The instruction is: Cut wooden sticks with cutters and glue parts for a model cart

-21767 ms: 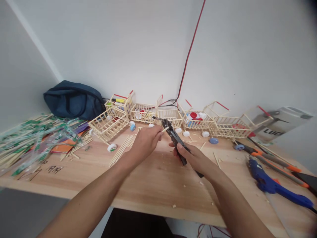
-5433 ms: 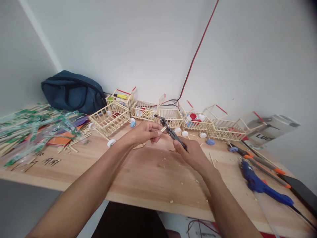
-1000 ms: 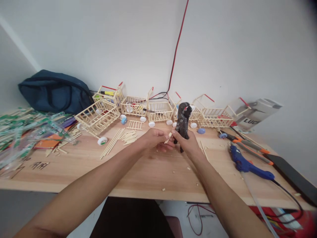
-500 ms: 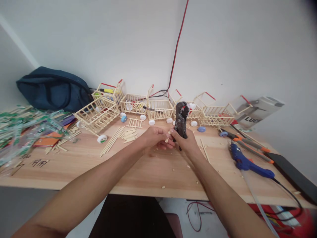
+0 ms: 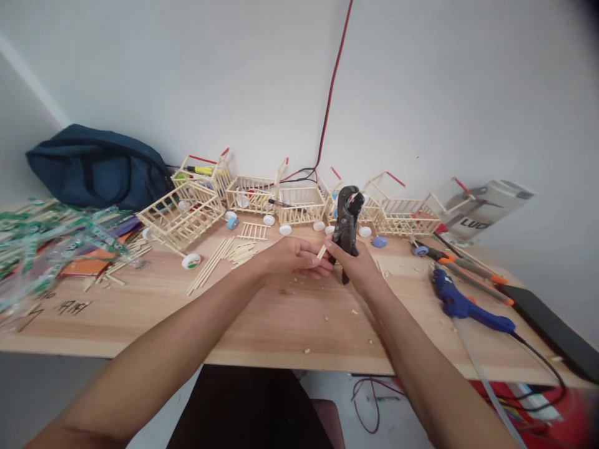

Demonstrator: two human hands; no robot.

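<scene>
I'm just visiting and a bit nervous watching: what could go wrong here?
The left hand pinches a short wooden stick right beside the black pliers held upright in the right hand; fingertips could get nipped. A snipped end might fly off, perhaps into the stick carts behind.

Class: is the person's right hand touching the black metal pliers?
Touching. The head view shows the right hand wrapped around the handles of the black metal pliers, held upright; the left hand pinches a short wooden stick.
</scene>
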